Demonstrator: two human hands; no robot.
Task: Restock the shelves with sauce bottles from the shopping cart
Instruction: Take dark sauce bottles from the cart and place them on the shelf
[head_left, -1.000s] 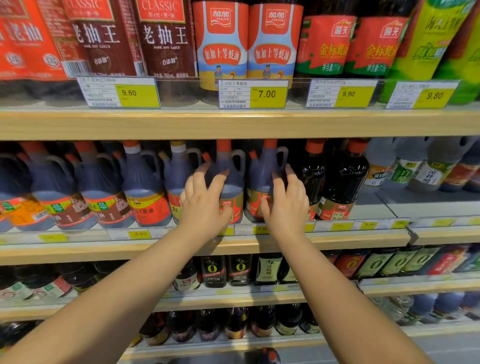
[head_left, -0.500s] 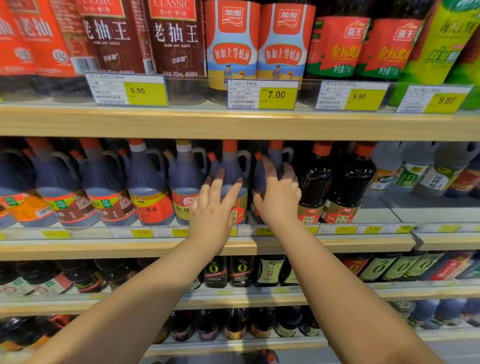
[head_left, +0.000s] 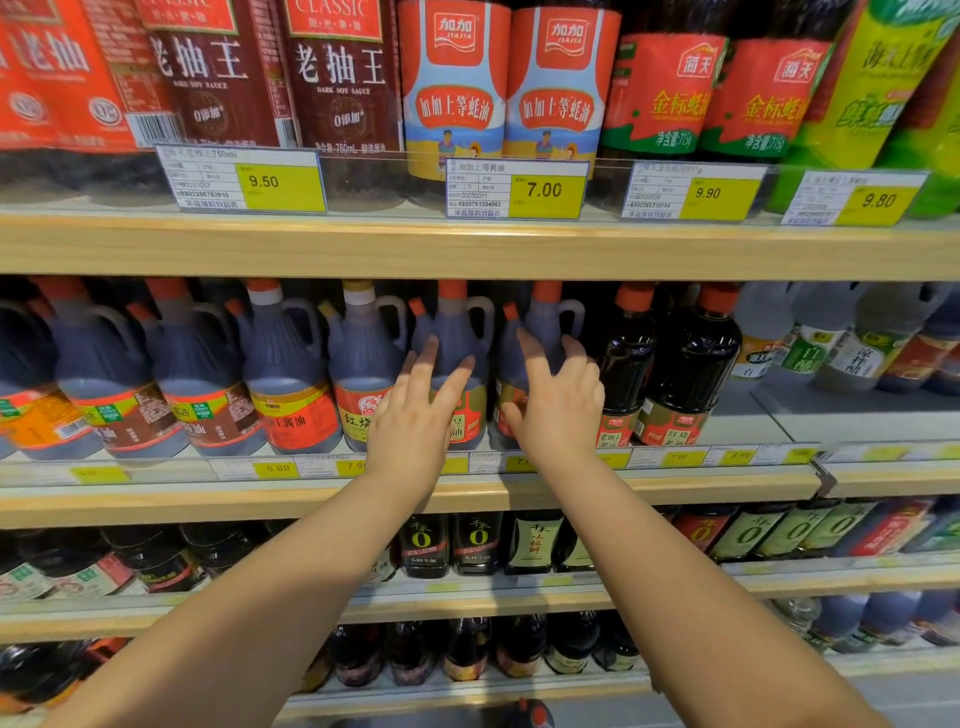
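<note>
Reaches with both bare forearms up to the middle light-wood shelf (head_left: 208, 499). Lays the left grip (head_left: 415, 421) flat, fingers straight and fanned apart, on the front of an orange-capped dark plastic jug (head_left: 457, 327) with a side handle, hiding most of its red-and-green label. Sets the right grip (head_left: 558, 410) on a second orange-capped dark jug (head_left: 545, 325) standing just beside the first, forefinger straight up the shoulder, the other fingers slightly bent against the body and not closed round it. Holds nothing clamped in either grip.

Faces a packed front row, both jugs upright on that shelf. Meets, pressed close on the left, a yellow-capped dark jug with a red label (head_left: 358, 364), and further left more handled jugs of the same shape (head_left: 280, 364). Meets, tight on the right, two round glossy black bottles with orange caps (head_left: 696, 358), then pale vinegar bottles with green labels (head_left: 810, 348).

Works close under the upper wooden shelf (head_left: 467, 249), its edge just above the jug caps, hung with white-and-yellow price tags, one marked 7.00 (head_left: 545, 189). Looks up at two tall bottles with blue-and-orange labels (head_left: 454, 88) on that shelf, and down past the forearms at small black bottles (head_left: 423, 543) on the shelf below.
</note>
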